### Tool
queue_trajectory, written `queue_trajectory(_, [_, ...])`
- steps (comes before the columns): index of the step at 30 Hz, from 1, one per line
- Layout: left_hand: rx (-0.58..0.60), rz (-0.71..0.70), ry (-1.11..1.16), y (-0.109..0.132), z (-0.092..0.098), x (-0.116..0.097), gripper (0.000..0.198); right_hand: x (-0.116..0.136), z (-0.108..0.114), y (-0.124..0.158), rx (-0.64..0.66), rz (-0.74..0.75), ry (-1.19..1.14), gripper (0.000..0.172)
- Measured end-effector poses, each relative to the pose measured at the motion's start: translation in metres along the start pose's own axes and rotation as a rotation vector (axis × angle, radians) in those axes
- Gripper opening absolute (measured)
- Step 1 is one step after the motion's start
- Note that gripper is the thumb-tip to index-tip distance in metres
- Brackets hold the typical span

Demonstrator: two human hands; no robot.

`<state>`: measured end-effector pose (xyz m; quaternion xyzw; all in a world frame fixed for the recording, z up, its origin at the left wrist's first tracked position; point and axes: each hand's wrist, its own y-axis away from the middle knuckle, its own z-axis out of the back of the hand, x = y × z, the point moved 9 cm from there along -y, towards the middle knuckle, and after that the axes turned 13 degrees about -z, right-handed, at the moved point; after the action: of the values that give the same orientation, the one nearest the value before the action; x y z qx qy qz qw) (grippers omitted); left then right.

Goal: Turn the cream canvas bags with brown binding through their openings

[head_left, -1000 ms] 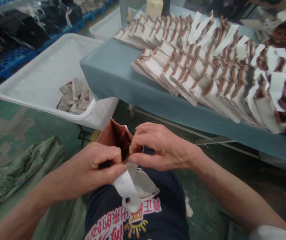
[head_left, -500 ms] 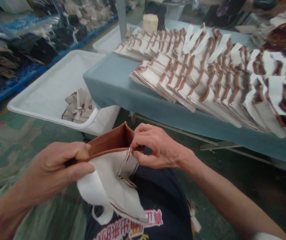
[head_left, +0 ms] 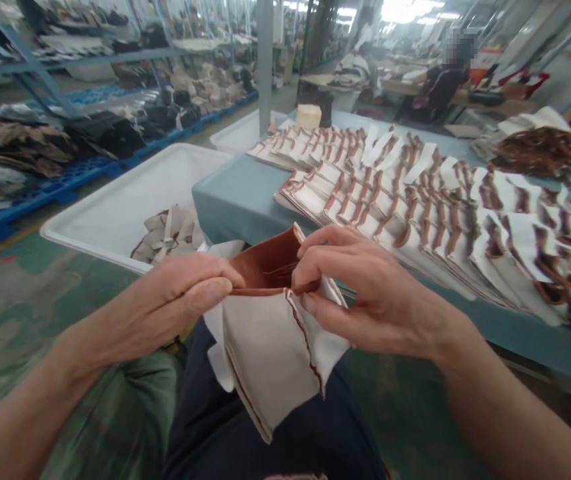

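Observation:
Between my hands hangs a sewn fabric pouch (head_left: 275,353), off-white outside with a brown lining. Its mouth is open toward me, and a brown-edged seam runs down the front near its right corner. My left hand (head_left: 170,300) is closed on the left part of the rim, thumb on the near side. At the right corner, by the top of the seam, my right hand (head_left: 365,293) pinches the rim. A white strip (head_left: 220,367) dangles at the pouch's left side. The fingertips inside the lining are partly hidden.
A blue-covered table (head_left: 235,193) holds rows of similar pouches (head_left: 390,193). Left of it stands a white bin (head_left: 90,200) with several pieces inside. Blue pallets (head_left: 65,187) with piled goods lie farther left. A person (head_left: 440,80) sits in the background.
The pouch has come up and turned, so its front panel and seam now face me. Both hands have moved rightward and kept hold of the rim. The view has tilted up.

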<state>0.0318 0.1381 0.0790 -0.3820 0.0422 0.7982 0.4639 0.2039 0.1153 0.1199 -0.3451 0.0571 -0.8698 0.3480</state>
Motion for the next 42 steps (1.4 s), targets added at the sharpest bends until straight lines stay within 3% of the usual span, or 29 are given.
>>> queue_trajectory(5, [0.054,-0.003,0.017,-0.017,-0.017,-0.008,0.02,-0.017,-0.02,0.004,0.067,-0.119,-0.056,0.012])
queue_trajectory(12, [0.045,0.003,0.102,-0.025,-0.03,-0.013,0.024,-0.025,-0.04,0.011,0.085,-0.162,-0.227,0.009])
queue_trajectory(21, [0.086,0.086,0.273,-0.02,-0.056,0.005,0.019,-0.038,-0.066,0.021,0.151,-0.232,-0.376,0.009])
queue_trajectory(24, [0.096,0.07,0.266,-0.016,-0.058,0.007,0.018,-0.04,-0.07,0.023,0.156,-0.227,-0.37,0.006])
queue_trajectory(29, [0.121,0.047,0.268,-0.015,-0.057,0.006,0.015,-0.04,-0.074,0.023,0.129,-0.207,-0.339,0.028])
queue_trajectory(38, [0.099,0.067,0.365,-0.007,-0.06,0.011,0.017,-0.044,-0.086,0.022,0.192,-0.217,-0.532,0.026])
queue_trajectory(42, [0.059,0.098,0.387,-0.007,-0.063,0.014,0.009,-0.041,-0.086,0.022,0.17,-0.221,-0.504,0.019])
